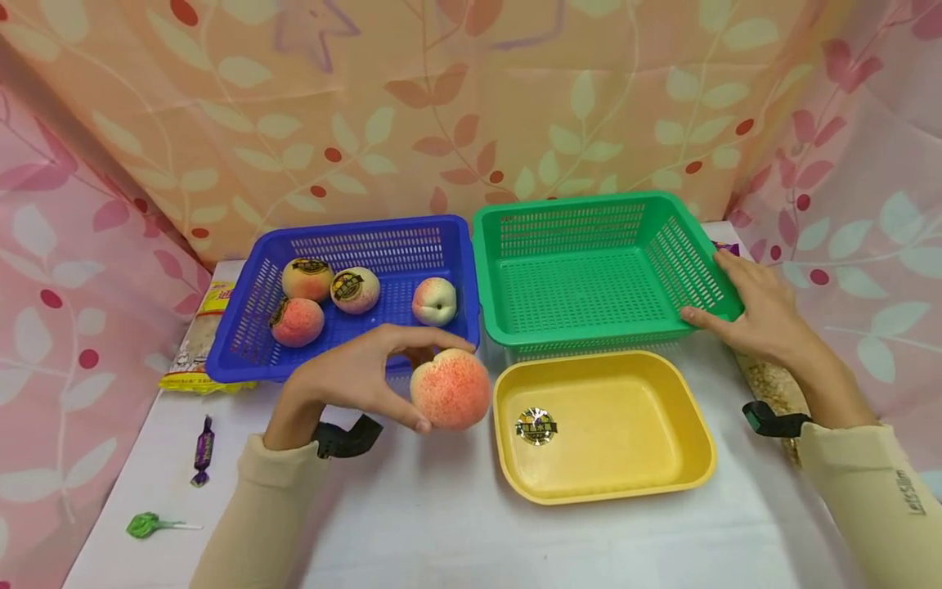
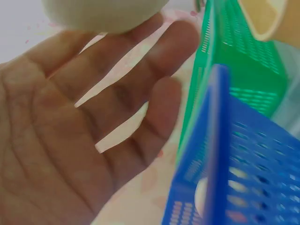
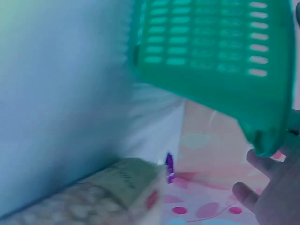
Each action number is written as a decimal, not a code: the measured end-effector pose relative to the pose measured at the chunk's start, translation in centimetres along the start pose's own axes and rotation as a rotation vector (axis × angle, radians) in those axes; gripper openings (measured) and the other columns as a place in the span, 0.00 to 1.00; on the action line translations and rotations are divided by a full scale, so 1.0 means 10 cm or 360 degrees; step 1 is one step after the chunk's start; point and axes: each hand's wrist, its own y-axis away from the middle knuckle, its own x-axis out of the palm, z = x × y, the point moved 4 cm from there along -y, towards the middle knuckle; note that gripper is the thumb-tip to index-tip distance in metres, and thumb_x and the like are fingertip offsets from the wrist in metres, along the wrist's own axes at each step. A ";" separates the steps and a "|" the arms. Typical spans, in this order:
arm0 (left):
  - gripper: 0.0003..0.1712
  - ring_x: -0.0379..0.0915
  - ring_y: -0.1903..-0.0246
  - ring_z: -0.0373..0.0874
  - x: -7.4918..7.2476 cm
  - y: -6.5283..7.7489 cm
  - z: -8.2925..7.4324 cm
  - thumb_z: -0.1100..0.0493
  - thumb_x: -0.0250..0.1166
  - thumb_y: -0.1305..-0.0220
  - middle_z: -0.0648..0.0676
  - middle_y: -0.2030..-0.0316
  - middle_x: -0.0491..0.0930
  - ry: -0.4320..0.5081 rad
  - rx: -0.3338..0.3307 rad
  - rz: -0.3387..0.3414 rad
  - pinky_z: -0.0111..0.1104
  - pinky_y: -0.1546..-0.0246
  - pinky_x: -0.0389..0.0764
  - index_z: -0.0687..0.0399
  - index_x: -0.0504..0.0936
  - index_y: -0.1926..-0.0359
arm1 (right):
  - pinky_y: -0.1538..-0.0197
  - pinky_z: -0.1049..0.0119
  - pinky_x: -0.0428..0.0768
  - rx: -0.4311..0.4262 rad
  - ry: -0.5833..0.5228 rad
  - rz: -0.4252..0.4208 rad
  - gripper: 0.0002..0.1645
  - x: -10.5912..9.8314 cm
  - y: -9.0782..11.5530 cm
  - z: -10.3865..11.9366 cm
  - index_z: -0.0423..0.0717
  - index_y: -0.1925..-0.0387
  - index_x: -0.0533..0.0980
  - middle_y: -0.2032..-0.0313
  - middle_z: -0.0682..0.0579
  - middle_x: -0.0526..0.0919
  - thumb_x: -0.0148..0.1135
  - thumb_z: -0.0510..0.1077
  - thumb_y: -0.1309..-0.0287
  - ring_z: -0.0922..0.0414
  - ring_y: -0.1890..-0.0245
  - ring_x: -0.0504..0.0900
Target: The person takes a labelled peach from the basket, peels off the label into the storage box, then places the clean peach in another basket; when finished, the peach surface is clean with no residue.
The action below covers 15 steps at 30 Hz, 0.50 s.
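Between the thumb and fingers of my left hand (image 1: pixel 368 368) is a pink-and-cream peach (image 1: pixel 450 389), raised in front of the blue basket (image 1: pixel 342 366) and left of the yellow tray (image 1: pixel 605 493). Its pale underside shows at the top of the left wrist view, above spread fingers (image 2: pixel 123 96). My right hand (image 1: pixel 761 315) grips the right front corner of the green basket (image 1: pixel 574 286), thumb on the rim and fingers along its right side. In the blue basket lie a lone peach (image 1: pixel 435 301) and, at left, several peaches with dark stickers (image 1: pixel 356 290).
A round gold-and-black sticker (image 1: pixel 536 426) lies in the yellow tray. A yellow food packet (image 1: pixel 199 343) is left of the blue basket; a bag of pale pieces (image 1: pixel 774 388) lies under my right wrist. A purple wrapped candy (image 1: pixel 204 451) and green lollipop (image 1: pixel 150 524) sit front left.
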 end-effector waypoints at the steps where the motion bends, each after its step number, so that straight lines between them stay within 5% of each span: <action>1: 0.47 0.79 0.48 0.42 -0.05 -0.06 -0.02 0.53 0.86 0.58 0.41 0.42 0.81 -0.0013 0.0009 -0.0029 0.36 0.47 0.80 0.36 0.77 0.34 | 0.34 0.22 0.46 0.0026 0.0030 0.0040 0.59 0.02 0.00 -0.04 0.42 0.19 0.47 0.21 0.33 0.49 0.65 0.60 0.39 0.26 0.26 0.48; 15: 0.45 0.80 0.52 0.46 -0.57 -1.24 -0.05 0.54 0.81 0.50 0.46 0.41 0.78 -0.0028 0.0137 -0.0340 0.44 0.49 0.82 0.39 0.73 0.30 | 0.37 0.17 0.42 0.0142 0.0006 0.0177 0.61 0.16 0.00 -0.14 0.48 0.18 0.33 0.18 0.42 0.32 0.58 0.64 0.34 0.27 0.22 0.39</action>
